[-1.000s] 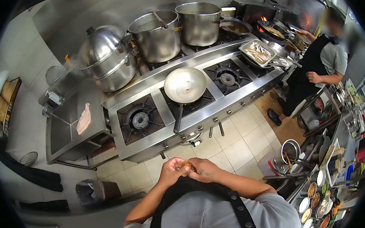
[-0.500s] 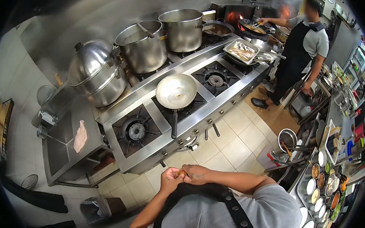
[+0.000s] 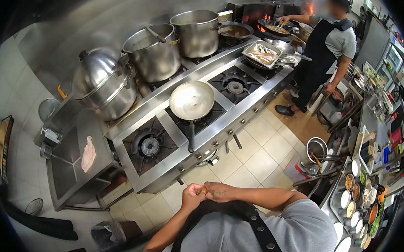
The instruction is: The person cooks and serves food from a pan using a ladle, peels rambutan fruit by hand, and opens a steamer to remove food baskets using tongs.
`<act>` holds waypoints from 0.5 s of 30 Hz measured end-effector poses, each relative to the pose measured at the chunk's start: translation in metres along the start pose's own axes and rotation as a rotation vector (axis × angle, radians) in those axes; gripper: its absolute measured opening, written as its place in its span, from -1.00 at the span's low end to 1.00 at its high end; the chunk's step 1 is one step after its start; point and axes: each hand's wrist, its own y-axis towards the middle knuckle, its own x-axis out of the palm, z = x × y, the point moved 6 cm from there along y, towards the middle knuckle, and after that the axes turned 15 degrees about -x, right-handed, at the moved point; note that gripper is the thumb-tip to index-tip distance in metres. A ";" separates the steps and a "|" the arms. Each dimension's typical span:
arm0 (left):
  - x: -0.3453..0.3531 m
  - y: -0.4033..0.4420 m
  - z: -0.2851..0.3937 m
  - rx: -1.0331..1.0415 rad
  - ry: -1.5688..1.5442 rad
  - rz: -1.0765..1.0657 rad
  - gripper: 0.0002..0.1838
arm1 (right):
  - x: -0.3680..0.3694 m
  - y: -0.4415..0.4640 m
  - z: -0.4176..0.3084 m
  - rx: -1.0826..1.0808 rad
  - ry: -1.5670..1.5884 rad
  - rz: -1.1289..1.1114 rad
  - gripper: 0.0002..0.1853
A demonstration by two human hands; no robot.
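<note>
My left hand [image 3: 193, 197] and my right hand [image 3: 219, 192] meet in front of my chest, above the apron. Both have their fingers closed and pressed together. A small brownish bit seems to show between the fingertips, too small to name. Beyond the hands, a light metal frying pan [image 3: 191, 100] rests on the middle front burner, its dark handle pointing toward me. Neither hand touches it.
A steel range [image 3: 168, 171] runs across in front. Behind it stand a lidded steamer pot [image 3: 111, 103] and stockpots [image 3: 156, 60]. At right, a co-worker [image 3: 319, 51] tends a wok [image 3: 274, 31] near flames. Ingredient containers [image 3: 350, 209] line the right counter. A pink cloth [image 3: 88, 154] lies left.
The view has shifted slightly. My hands stay together, with a small shift of the fingers. The co-worker's lower hand has risen a little.
</note>
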 end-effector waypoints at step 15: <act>0.014 0.002 0.013 -0.158 -0.029 -0.090 -0.78 | -0.014 -0.015 0.014 -0.061 0.026 -0.027 -0.56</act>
